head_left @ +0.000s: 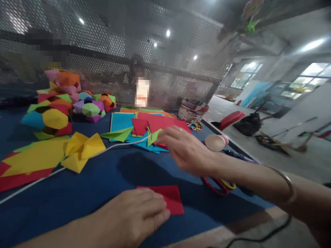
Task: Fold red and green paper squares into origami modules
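My left hand (134,213) lies flat with fingers together on a folded red paper (172,199) at the near edge of the blue table (103,179). My right hand (184,150) reaches out over the table toward a pile of red (160,124), blue (121,121) and green paper sheets (117,134); its fingers are stretched forward, slightly blurred, and hold nothing I can see. A ring sits on one finger and a bangle on the wrist.
Yellow folded paper shapes (81,148) and flat yellow and red sheets lie at left. Colourful paper balls (59,106) are stacked at the back left. A white cord (38,181) crosses the table. Scissors with red and yellow handles (219,184), a paper cup (216,142) and a basket (192,110) are at right.
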`<action>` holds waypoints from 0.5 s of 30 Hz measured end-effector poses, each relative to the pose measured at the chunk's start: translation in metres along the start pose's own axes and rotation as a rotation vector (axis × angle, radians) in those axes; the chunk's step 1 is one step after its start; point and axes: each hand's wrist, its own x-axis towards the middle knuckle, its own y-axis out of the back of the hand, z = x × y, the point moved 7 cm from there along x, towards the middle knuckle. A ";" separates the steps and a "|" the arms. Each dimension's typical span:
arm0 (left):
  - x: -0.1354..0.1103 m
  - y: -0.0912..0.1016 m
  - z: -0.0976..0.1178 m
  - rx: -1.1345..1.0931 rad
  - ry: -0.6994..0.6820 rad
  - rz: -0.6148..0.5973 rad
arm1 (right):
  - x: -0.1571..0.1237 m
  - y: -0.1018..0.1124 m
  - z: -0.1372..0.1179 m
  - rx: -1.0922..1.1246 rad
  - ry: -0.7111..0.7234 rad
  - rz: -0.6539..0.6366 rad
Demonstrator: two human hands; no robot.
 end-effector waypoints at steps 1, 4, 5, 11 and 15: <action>0.000 0.003 0.000 0.028 0.020 -0.019 | -0.019 0.005 -0.023 0.095 0.075 0.039; 0.001 0.010 0.006 0.067 -0.002 -0.026 | -0.064 0.006 -0.064 0.329 0.175 0.113; 0.002 0.011 0.007 0.066 0.001 -0.024 | -0.073 0.004 -0.068 0.391 0.180 0.152; 0.006 0.016 0.008 0.104 0.003 0.024 | -0.086 -0.028 -0.061 0.621 0.269 0.196; -0.009 0.017 0.000 0.076 -0.002 0.008 | -0.082 -0.034 -0.062 0.540 0.321 0.140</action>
